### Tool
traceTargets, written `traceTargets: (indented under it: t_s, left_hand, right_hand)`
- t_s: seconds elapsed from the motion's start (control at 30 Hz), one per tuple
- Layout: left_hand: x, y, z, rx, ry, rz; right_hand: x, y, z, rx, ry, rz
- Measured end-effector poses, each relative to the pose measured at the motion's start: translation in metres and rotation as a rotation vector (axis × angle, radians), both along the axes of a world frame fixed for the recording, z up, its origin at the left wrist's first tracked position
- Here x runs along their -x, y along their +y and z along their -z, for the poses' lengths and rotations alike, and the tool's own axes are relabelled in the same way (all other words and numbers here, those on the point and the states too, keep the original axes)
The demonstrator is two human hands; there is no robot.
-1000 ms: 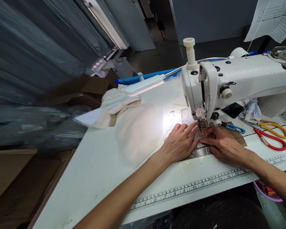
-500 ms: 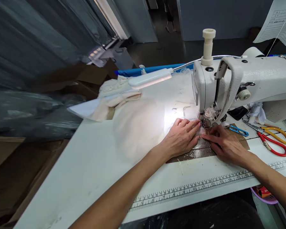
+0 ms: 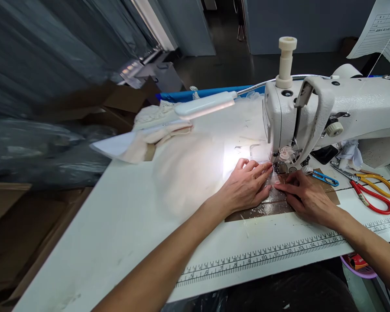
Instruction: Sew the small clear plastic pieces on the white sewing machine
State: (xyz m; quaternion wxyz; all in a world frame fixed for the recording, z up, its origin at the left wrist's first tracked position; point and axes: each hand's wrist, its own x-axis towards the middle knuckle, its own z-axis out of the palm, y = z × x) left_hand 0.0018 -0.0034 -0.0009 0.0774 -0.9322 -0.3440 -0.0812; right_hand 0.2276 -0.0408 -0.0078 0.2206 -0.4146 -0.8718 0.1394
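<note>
My left hand (image 3: 247,187) lies flat, fingers stretched, on thin pale fabric (image 3: 188,173) just left of the presser foot (image 3: 281,167) of a white sewing machine (image 3: 338,112). My right hand (image 3: 307,195) rests fingers-down on the same work just right of the needle, fingertips pressed together against the material. A small pinkish fabric flower (image 3: 286,152) sits at the needle. Both hands meet on a brown taped patch (image 3: 273,206) in front of the foot.
Blue thread snips (image 3: 325,177) and red and yellow scissors (image 3: 373,190) lie right of the machine. A gooseneck lamp (image 3: 206,105) lights the table (image 3: 117,242), whose front edge has a printed ruler (image 3: 279,255). Cardboard boxes (image 3: 94,108) stand to the left.
The view shifted a little to the left and closer. Both hands stayed pressed on the fabric at the presser foot, edging slightly toward the needle.
</note>
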Motion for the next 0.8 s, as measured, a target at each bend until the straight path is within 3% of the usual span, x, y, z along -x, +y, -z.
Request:
traceTargets:
  t_s: [0.8]
  left_hand:
    - [-0.0015,-0.0059,0.0055,-0.057,-0.075,-0.030]
  right_hand:
    - [-0.0011,-0.0004,0.0044,-0.019,0.008,0.026]
